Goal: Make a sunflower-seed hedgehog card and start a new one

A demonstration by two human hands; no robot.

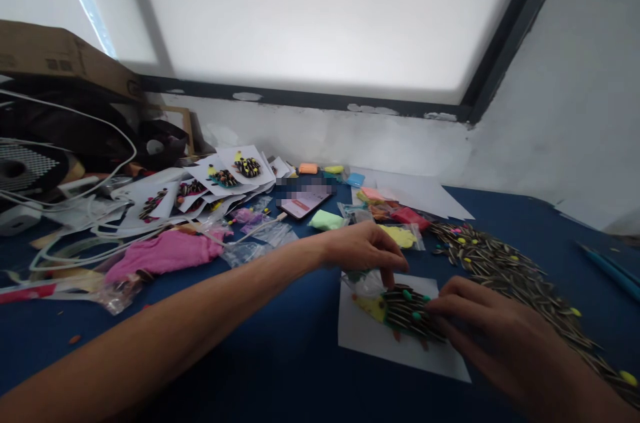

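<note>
Your left hand [369, 246]: fingers bent over seed hedgehog [401, 308], grip unclear | your right hand [483, 316]: fingertips at its back, grip unclear

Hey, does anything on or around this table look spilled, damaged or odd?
Loose striped black-and-white seeds lie strewn across the blue tabletop, uncontained, possibly spilled. White irregular patches mar the dark grey window frame, perhaps damage.

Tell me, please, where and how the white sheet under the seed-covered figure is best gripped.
Probably by the near left corner of the white sheet, from the near left side, thumb on top and a finger slid beneath. That corner is bare, clear of the seed-covered figure, while the left hand is over the far edge and the right hand over the right side.
</note>
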